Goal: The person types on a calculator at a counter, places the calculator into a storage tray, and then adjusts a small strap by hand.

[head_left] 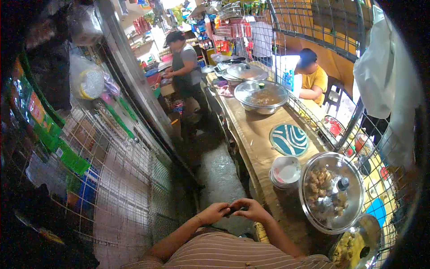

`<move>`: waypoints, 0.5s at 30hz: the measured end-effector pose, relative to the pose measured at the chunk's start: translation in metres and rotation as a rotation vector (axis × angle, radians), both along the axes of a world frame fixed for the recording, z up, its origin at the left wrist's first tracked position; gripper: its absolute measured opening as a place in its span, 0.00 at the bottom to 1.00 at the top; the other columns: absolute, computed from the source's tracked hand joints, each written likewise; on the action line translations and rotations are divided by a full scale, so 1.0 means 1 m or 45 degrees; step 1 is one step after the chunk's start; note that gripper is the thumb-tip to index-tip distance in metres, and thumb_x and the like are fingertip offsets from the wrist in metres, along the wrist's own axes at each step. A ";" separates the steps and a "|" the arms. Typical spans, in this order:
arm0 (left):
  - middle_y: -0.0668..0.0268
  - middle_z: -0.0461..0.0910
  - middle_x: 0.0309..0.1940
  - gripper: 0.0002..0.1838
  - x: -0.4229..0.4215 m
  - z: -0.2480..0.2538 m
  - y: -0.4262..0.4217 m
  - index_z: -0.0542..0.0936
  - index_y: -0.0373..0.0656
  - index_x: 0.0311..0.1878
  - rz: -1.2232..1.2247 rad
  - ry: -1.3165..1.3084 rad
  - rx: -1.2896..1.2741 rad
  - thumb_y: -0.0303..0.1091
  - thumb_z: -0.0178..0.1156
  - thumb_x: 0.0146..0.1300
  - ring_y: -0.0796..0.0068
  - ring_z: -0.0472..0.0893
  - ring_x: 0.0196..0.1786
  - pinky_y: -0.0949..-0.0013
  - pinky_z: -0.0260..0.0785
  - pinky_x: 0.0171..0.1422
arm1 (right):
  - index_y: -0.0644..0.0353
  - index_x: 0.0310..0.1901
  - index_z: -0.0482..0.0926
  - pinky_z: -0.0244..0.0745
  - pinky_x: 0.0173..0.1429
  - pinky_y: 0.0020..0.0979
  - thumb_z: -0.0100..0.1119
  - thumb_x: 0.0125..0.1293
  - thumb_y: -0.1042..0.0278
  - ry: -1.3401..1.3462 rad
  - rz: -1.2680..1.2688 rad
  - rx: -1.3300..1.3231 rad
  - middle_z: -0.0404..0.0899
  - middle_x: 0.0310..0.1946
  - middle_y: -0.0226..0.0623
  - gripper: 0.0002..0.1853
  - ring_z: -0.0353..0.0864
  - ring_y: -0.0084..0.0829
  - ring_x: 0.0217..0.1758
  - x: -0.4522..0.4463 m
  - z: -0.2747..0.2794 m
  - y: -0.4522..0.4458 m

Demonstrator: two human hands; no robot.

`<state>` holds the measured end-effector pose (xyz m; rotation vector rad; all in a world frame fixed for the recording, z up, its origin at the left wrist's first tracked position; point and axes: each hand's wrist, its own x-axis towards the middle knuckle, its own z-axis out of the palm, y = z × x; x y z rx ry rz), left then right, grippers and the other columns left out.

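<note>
Both hands are together in front of the striped shirt, low in the middle of the view. My left hand point(216, 212) and my right hand point(251, 210) pinch a small dark object point(231, 210) between their fingertips; it is too small to name. To the right of them runs a long table with a brown cover point(255, 139). Nearest on it are a stack of white plastic tubs point(285, 171) and a large pot with a glass lid point(331, 193), with pieces of food showing through the lid.
A round teal mat point(289, 140) and another lidded pot point(261, 97) lie farther along the table. One person point(182, 67) stands at the back left; another in yellow point(313, 78) sits behind the wire grille point(286, 58). Wire mesh point(121, 179) lines the left side.
</note>
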<state>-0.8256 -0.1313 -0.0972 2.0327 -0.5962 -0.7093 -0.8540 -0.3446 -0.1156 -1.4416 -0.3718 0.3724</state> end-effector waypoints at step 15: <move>0.65 0.79 0.39 0.13 -0.002 0.006 -0.007 0.76 0.36 0.48 0.202 0.125 -0.105 0.36 0.54 0.69 0.79 0.74 0.44 0.71 0.68 0.51 | 0.59 0.46 0.82 0.76 0.47 0.25 0.70 0.52 0.78 -0.179 -0.274 -0.011 0.78 0.37 0.31 0.18 0.78 0.22 0.42 0.006 -0.020 0.006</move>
